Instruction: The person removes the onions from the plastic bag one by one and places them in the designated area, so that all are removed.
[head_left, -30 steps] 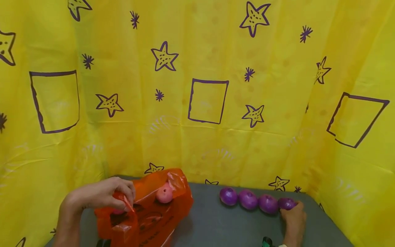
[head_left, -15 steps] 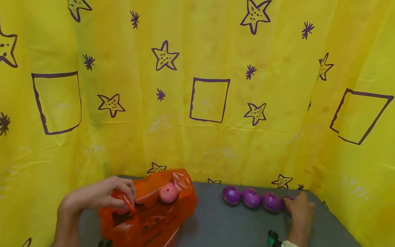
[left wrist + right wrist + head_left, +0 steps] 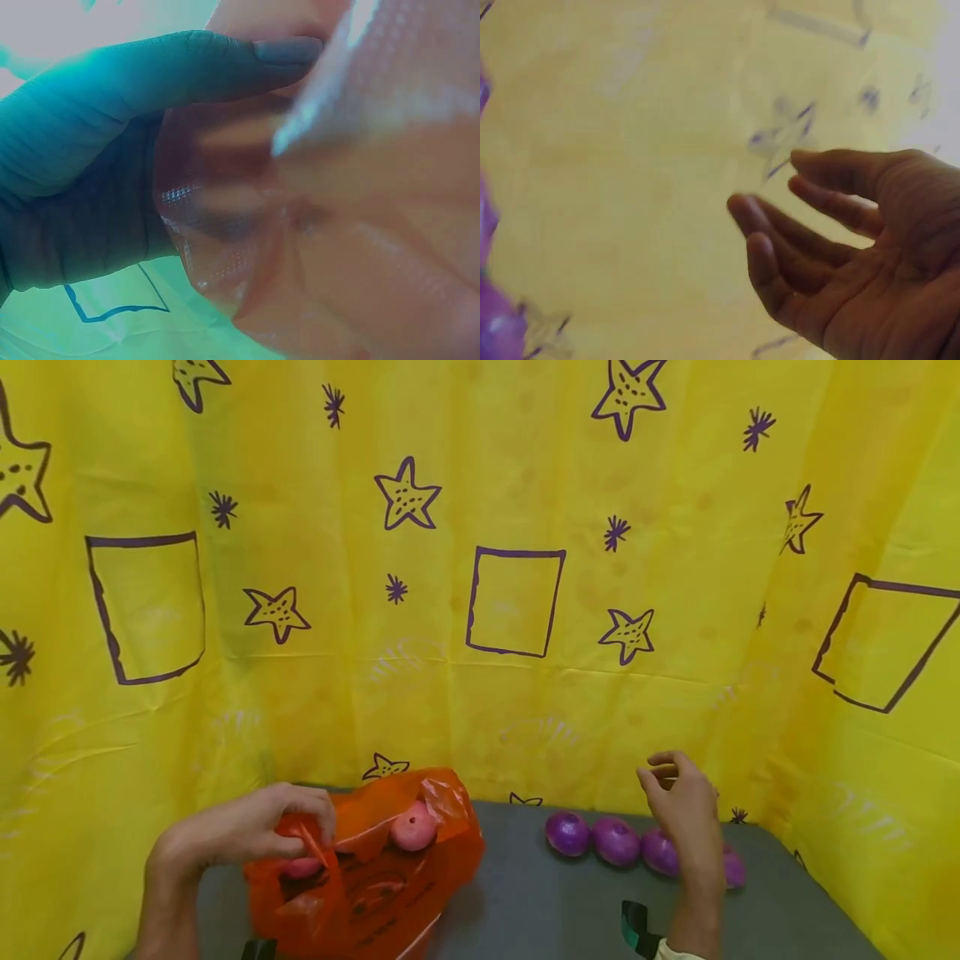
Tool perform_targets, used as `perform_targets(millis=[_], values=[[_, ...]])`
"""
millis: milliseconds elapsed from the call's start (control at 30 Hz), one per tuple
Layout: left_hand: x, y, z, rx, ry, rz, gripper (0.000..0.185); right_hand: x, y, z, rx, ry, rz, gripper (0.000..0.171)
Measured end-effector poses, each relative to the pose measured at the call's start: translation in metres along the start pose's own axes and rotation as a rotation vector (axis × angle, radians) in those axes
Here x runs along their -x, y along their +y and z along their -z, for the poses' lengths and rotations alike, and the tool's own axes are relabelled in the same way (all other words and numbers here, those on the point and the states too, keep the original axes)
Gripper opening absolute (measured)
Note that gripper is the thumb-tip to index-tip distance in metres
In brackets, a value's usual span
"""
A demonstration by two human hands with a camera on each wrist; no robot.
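My left hand (image 3: 258, 827) pinches the rim of an orange-red plastic bag (image 3: 405, 885), which lies open on its side. In the left wrist view the thumb (image 3: 289, 51) presses the thin plastic (image 3: 390, 225), and the fingers show blurred through it. A round pink thing (image 3: 414, 827) with a dark dot sits in the bag's mouth; another pink one (image 3: 302, 867) shows under my left hand. My right hand (image 3: 684, 802) is raised above a row of several glossy, round purple things (image 3: 617, 841) that look like onions. Its fingers (image 3: 810, 262) are loosely bent and hold nothing; its forearm partly hides the row.
The grey table (image 3: 525, 910) meets a yellow cloth wall (image 3: 420, 718) with drawn stars and squares behind and at both sides. A dark green strap (image 3: 636, 927) is by my right wrist.
My right hand has let go of the rightmost purple thing and risen up and left, away from the row. My left hand still grips the bag.
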State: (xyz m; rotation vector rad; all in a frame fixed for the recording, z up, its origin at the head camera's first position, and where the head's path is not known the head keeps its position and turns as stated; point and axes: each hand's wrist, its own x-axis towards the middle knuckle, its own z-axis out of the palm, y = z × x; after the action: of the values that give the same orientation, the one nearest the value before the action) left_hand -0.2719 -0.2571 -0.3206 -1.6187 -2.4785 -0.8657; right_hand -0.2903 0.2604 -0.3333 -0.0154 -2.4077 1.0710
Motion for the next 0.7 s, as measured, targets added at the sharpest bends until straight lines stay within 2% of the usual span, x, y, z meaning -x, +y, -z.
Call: perform_targets(millis=[100, 200, 300, 400, 500, 567, 700], values=[[0.0, 0.002, 0.002, -0.01, 0.018, 0.019, 0.036, 0.003, -0.028, -0.01, -0.049, 0.03, 0.131, 0.027], [0.0, 0.004, 0.004, -0.003, 0.032, 0.055, 0.033, 0.005, -0.05, -0.026, -0.101, -0.035, 0.281, 0.017], [0.001, 0.007, 0.005, 0.011, 0.049, 0.096, 0.026, 0.008, -0.069, -0.045, -0.138, -0.189, 0.437, 0.01], [0.002, 0.01, 0.006, 0.012, 0.065, 0.122, 0.025, 0.015, -0.089, -0.066, -0.168, -0.396, 0.578, 0.008], [0.003, 0.012, 0.007, 0.001, 0.077, 0.128, 0.029, 0.022, -0.109, -0.088, -0.171, -0.589, 0.694, 0.009], [0.003, 0.012, 0.007, -0.005, 0.082, 0.127, 0.03, 0.028, -0.12, -0.102, -0.155, -0.701, 0.74, 0.009], [0.004, 0.013, 0.007, 0.0, 0.09, 0.129, 0.024, 0.036, -0.134, -0.131, -0.068, -0.804, 0.837, 0.006]])
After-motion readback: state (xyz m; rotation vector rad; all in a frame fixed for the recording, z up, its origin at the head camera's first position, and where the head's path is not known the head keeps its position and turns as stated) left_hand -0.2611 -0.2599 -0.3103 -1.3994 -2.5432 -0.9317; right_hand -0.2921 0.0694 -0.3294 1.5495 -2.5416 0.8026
